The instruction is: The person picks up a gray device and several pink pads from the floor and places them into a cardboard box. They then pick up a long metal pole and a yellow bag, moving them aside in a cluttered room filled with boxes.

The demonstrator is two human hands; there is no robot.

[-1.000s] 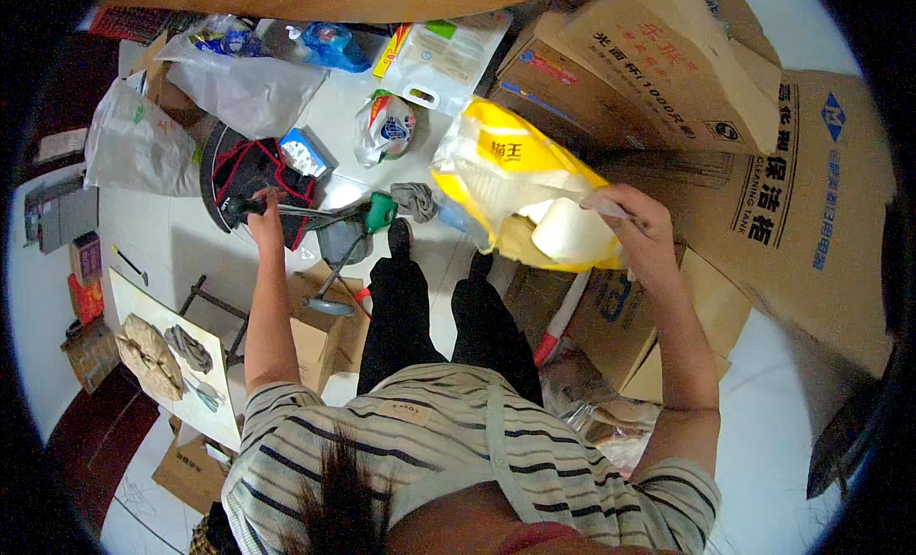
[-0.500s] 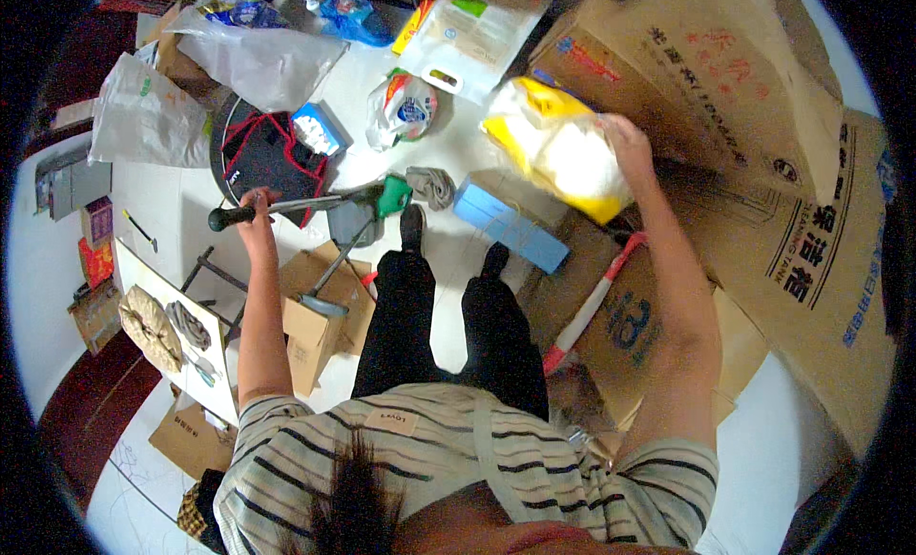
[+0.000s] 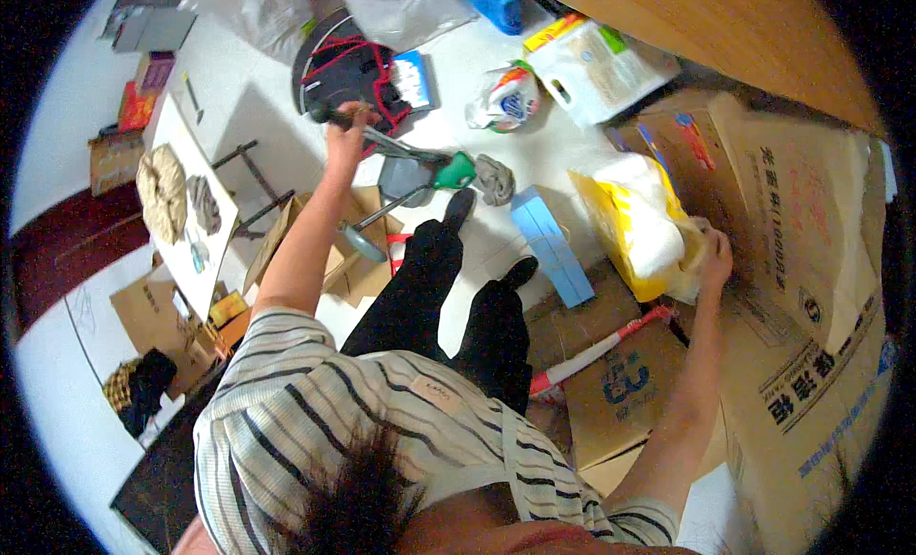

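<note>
Over the pale floor (image 3: 539, 159), my left hand (image 3: 349, 124) curls its fingers around a black handle (image 3: 323, 113) while my right hand (image 3: 717, 257) pinches the yellow-and-white bag (image 3: 615, 235) by its edge, between the blue box (image 3: 551, 245) and leaning cardboard (image 3: 811, 192), a brown wooden surface (image 3: 744, 30) beyond.

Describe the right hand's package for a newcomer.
Find the big brown cardboard at picture right. Along its left edge, the right hand holds a plastic package. Its yellow and white colouring sets it apart from the nearby pale blue box.
</note>
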